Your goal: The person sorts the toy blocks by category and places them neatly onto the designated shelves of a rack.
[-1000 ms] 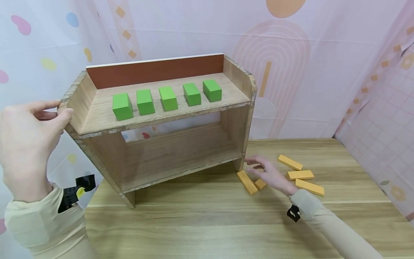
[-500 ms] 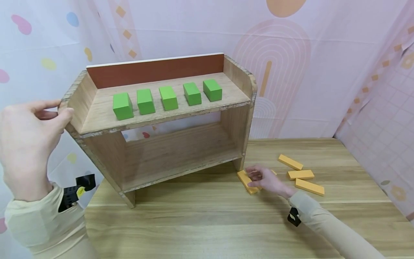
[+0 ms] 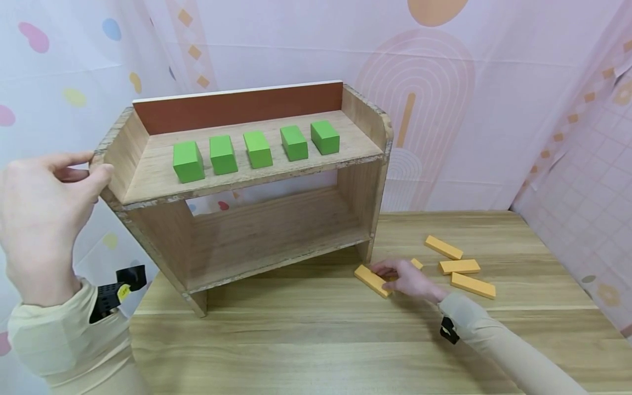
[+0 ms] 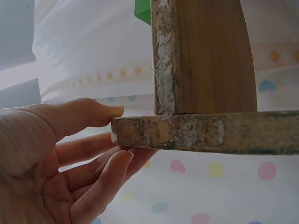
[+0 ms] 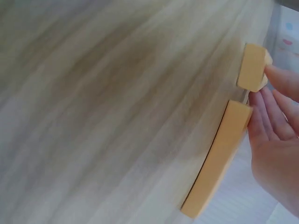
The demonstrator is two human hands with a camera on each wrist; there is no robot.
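Observation:
My left hand (image 3: 44, 214) grips the upper edge of the left side panel of a two-tier wooden shelf (image 3: 276, 230); in the left wrist view, thumb and fingers lie on opposite faces of the panel's edge (image 4: 135, 130). Low over the table, my right hand (image 3: 410, 278) has its thumb and fingers on an orange rectangular block (image 3: 371, 281), pinching it near the shelf's right leg. The right wrist view shows that block (image 5: 251, 67) end-on at the thumb. A second orange block (image 5: 217, 158) lies beside the fingers, mostly hidden by the hand in the head view.
Several green blocks (image 3: 258, 149) stand in a row on the top board, before a reddish-brown back strip (image 3: 242, 107). Three more orange blocks (image 3: 459, 266) lie on the wood-grain table (image 3: 316, 340) to the right. A patterned curtain (image 3: 494, 109) hangs behind.
My right hand has come down onto the near orange block and closed its thumb and fingers on it. The block has turned, its far end shifting left. The left hand stays on the shelf.

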